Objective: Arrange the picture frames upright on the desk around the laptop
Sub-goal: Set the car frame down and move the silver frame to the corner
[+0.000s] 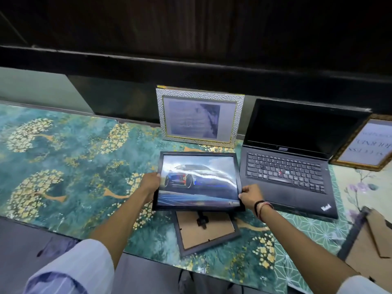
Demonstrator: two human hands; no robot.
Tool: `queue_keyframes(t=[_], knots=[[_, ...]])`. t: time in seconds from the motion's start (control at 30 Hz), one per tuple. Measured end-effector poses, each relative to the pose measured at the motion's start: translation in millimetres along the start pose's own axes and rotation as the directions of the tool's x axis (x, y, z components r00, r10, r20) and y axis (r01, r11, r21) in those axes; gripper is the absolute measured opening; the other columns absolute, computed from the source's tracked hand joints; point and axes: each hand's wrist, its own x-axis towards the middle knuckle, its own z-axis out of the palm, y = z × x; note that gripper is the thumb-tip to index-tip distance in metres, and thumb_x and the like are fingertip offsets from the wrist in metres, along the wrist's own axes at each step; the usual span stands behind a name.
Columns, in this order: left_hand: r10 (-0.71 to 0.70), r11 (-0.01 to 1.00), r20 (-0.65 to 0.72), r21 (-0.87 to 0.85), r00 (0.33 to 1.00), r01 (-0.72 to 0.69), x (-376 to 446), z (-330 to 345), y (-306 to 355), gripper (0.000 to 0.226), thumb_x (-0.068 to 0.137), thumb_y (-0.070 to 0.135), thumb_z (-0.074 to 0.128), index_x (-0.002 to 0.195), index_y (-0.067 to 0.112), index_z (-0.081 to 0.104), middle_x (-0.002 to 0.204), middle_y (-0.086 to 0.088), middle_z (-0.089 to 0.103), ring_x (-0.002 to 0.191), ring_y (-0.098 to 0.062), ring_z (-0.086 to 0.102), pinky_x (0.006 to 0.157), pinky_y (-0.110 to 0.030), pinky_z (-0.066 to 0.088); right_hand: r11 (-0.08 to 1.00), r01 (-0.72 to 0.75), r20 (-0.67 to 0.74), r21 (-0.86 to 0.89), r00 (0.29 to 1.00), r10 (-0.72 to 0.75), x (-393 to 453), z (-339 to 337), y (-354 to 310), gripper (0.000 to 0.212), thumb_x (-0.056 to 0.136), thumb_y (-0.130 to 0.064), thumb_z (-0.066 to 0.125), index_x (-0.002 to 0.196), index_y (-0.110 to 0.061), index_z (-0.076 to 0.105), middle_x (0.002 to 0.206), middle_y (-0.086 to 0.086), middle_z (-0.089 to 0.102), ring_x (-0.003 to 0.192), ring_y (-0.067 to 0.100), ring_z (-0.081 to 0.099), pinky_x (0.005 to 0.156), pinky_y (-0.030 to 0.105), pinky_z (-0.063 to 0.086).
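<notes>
A black frame with a car picture [198, 181] is held tilted above the desk, just left of the open black laptop [290, 166]. My left hand [149, 182] grips its left edge and my right hand [250, 197] grips its lower right corner. Behind it a silver textured frame [199, 117] stands upright against the back wall. A gold frame with text [367, 145] leans upright to the right of the laptop. A dark frame [205, 232] lies face down under the held one, cardboard back and stand showing.
Another frame [369, 240] lies face down at the right edge, its cardboard stand sticking up. The desk carries a green mat with gold trees [63, 166]. A dark ledge and wall [191, 66] close off the back. The desk's front edge runs near my arms.
</notes>
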Motion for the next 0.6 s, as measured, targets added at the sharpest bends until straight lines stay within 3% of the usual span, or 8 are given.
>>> queue_keyframes(t=[0.1, 0.2, 0.33, 0.47, 0.5, 0.53, 0.57, 0.6], knots=[[-0.008, 0.996, 0.021, 0.087, 1.0, 0.006, 19, -2, -2, 0.025, 0.089, -0.004, 0.05, 0.068, -0.004, 0.062, 0.07, -0.016, 0.064, 0.063, -0.026, 0.059, 0.059, -0.031, 0.043, 0.996, 0.024, -0.003, -0.089, 1.0, -0.025, -16, -6, -21, 0.036, 0.069, 0.008, 0.058, 0.049, -0.015, 0.04, 0.053, 0.004, 0.025, 0.057, 0.017, 0.025, 0.054, 0.028, 0.019], [0.052, 0.982, -0.006, 0.183, 0.999, -0.05, 28, 0, -6, 0.037, 0.09, -0.002, 0.052, 0.056, 0.011, 0.047, 0.058, -0.008, 0.047, 0.057, -0.02, 0.045, 0.058, -0.029, 0.032, 0.982, 0.028, -0.012, -0.184, 0.999, -0.03, -18, -7, -26, 0.039, 0.071, 0.009, 0.06, 0.049, -0.015, 0.039, 0.053, 0.004, 0.027, 0.054, 0.019, 0.027, 0.053, 0.028, 0.022], [0.084, 0.968, -0.034, 0.238, 0.996, -0.073, 47, 1, -18, 0.027, 0.083, -0.003, 0.053, 0.061, 0.013, 0.056, 0.063, -0.01, 0.052, 0.065, -0.019, 0.048, 0.06, -0.029, 0.03, 0.961, 0.04, 0.007, -0.273, 0.999, -0.039, -15, -10, -36, 0.046, 0.073, 0.002, 0.064, 0.047, -0.018, 0.031, 0.052, 0.004, 0.028, 0.055, 0.019, 0.03, 0.052, 0.028, 0.023], [0.073, 0.96, -0.072, 0.274, 0.995, -0.051, 51, -2, -12, 0.032, 0.081, -0.009, 0.048, 0.057, 0.011, 0.043, 0.063, -0.014, 0.041, 0.06, -0.018, 0.034, 0.059, -0.034, 0.025, 0.95, -0.016, 0.064, -0.313, 0.997, 0.038, -6, -21, -58, 0.026, 0.079, -0.007, 0.065, 0.063, -0.013, 0.044, 0.063, 0.008, 0.049, 0.053, 0.022, 0.046, 0.042, 0.021, 0.034], [0.068, 0.962, -0.072, 0.268, 0.995, -0.047, 54, -2, -7, 0.033, 0.083, -0.009, 0.048, 0.056, 0.01, 0.041, 0.064, -0.015, 0.042, 0.057, -0.02, 0.033, 0.056, -0.034, 0.027, 0.944, -0.023, 0.065, -0.328, 0.997, 0.046, -3, -25, -67, 0.019, 0.08, -0.008, 0.063, 0.069, -0.011, 0.048, 0.071, 0.01, 0.054, 0.057, 0.023, 0.051, 0.044, 0.021, 0.038], [0.049, 0.96, -0.094, 0.28, 0.994, -0.02, 54, -2, 0, 0.032, 0.086, -0.007, 0.048, 0.058, 0.008, 0.043, 0.078, -0.04, 0.059, 0.055, -0.023, 0.04, 0.053, -0.034, 0.033, 0.932, -0.011, 0.036, -0.363, 0.999, 0.026, 0, -31, -78, 0.016, 0.081, -0.008, 0.061, 0.071, -0.01, 0.049, 0.075, 0.01, 0.056, 0.061, 0.024, 0.053, 0.047, 0.022, 0.038], [0.041, 0.961, -0.115, 0.277, 0.992, -0.007, 56, -2, 10, 0.025, 0.089, -0.004, 0.047, 0.065, 0.002, 0.052, 0.118, -0.036, 0.055, 0.061, -0.029, 0.053, 0.055, -0.035, 0.043, 0.913, 0.016, -0.016, -0.408, 1.0, -0.025, 3, -38, -91, 0.018, 0.083, -0.008, 0.059, 0.069, -0.01, 0.047, 0.076, 0.01, 0.056, 0.065, 0.026, 0.053, 0.052, 0.024, 0.037], [0.058, 0.964, -0.135, 0.264, 0.989, -0.021, 60, -3, 22, 0.019, 0.092, 0.0, 0.048, 0.079, -0.005, 0.062, 0.101, -0.035, 0.067, 0.077, -0.034, 0.062, 0.064, -0.037, 0.051, 0.913, 0.048, -0.081, -0.405, 0.993, -0.088, 11, -45, -104, 0.023, 0.084, -0.007, 0.057, 0.065, -0.011, 0.045, 0.075, 0.01, 0.055, 0.07, 0.027, 0.052, 0.057, 0.026, 0.037]])
